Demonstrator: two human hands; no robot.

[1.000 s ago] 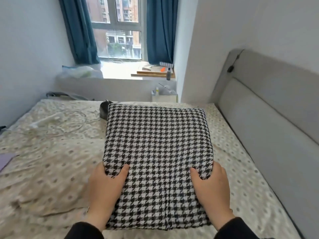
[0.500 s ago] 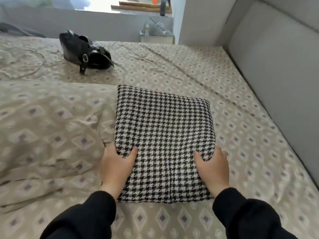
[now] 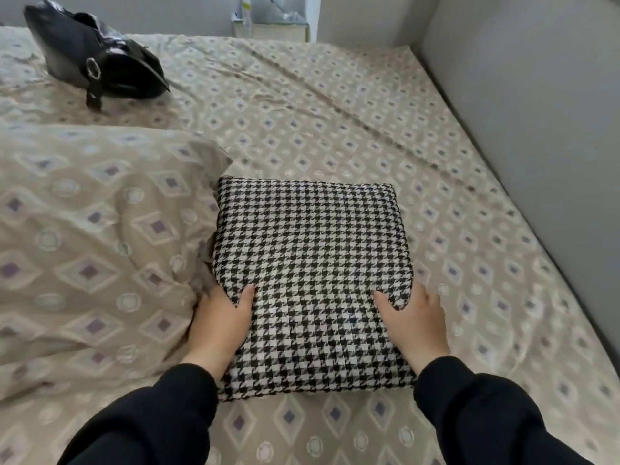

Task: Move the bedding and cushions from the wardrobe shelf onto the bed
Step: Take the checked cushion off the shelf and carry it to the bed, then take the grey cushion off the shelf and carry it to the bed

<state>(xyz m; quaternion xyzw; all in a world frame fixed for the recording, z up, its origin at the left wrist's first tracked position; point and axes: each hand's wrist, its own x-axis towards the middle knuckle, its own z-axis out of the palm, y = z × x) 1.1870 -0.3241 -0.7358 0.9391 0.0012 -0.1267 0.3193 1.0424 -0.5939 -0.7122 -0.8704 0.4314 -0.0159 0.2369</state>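
Clasping the houndstooth cushion [image 3: 312, 263] — left grip [image 3: 218, 325], right grip [image 3: 417, 325], each closed round a side edge.

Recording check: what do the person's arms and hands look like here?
Both arms wear plain black long sleeves, left sleeve and right sleeve, ending at the wrists. The left hand and right hand are bare: no gloves, rings or watch visible.

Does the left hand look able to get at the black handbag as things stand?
Probably not right away: the left hand grips the houndstooth cushion at its left edge, and the black handbag lies well beyond, past the rumpled duvet. Nothing stands between, so releasing and leaning forward might do.
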